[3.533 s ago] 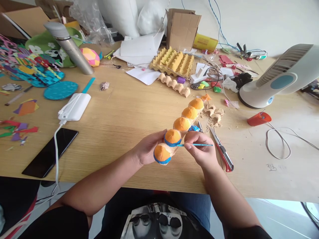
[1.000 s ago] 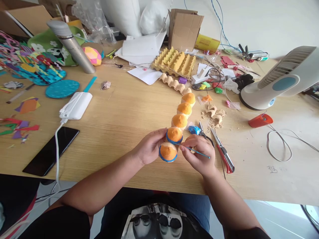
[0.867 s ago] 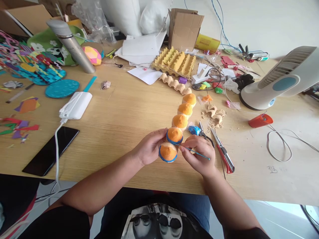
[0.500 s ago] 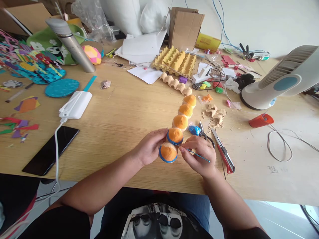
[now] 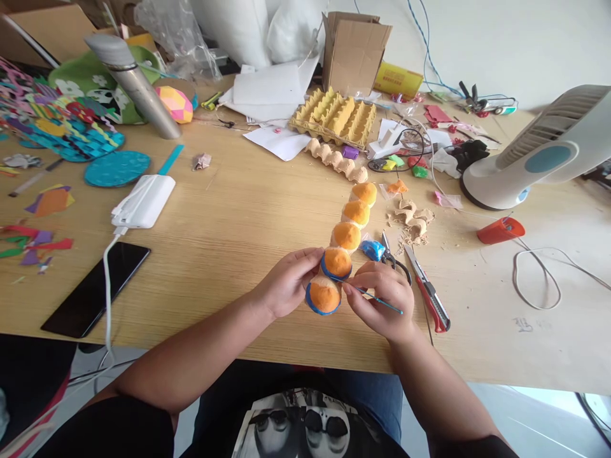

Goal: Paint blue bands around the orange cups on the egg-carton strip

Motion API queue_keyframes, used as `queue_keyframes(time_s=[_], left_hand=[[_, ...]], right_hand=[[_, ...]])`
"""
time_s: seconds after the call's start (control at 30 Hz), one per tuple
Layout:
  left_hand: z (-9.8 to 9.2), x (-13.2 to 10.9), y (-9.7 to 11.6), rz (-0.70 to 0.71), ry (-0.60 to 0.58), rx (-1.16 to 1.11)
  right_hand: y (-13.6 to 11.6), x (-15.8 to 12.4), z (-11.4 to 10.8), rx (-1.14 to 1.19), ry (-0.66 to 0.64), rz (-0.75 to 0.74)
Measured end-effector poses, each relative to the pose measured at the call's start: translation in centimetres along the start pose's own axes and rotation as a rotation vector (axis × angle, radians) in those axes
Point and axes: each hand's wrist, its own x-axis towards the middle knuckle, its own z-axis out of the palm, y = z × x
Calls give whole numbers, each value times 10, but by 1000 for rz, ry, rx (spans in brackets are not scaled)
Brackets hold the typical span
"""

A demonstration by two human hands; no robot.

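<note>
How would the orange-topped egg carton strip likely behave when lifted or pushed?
The egg carton strip is probably light, since its bare patches look like pulp. It seems fairly stiff: the row runs out past the left hand without obvious sagging. Being long and knobbly, it would likely slide or rock rather than roll.

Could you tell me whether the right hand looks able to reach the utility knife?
Probably yes: the utility knife lies uncovered beside the right hand, though that hand holds a thin blue tool.

Orange-domed carton strip (image 5: pixel 346 236) in the left hand (image 5: pixel 289 285), slim blue tool (image 5: pixel 392 307) in the right hand (image 5: pixel 387 287)
</note>
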Motion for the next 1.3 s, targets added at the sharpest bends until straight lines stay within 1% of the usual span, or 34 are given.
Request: queue_keyframes(time_s=[0.33, 0.5, 0.7, 0.87, 0.97, 1.3], left_hand=[[2, 1, -2, 32, 31, -64], [1, 2, -3, 15, 22, -87], [2, 1, -2, -1, 30, -113], [3, 1, -2, -20, 70, -138], [3, 2, -2, -23, 81, -142], [3, 2, -3, -43, 38, -143]], right_hand=[[0, 1, -1, -37, -25, -2], [3, 1, 0, -43, -39, 22], [5, 0, 1, -7, -71, 14], [7, -3, 0, -77, -116, 8], [9, -4, 0, -80, -137, 3], [14, -4, 0, -47, -175, 31]])
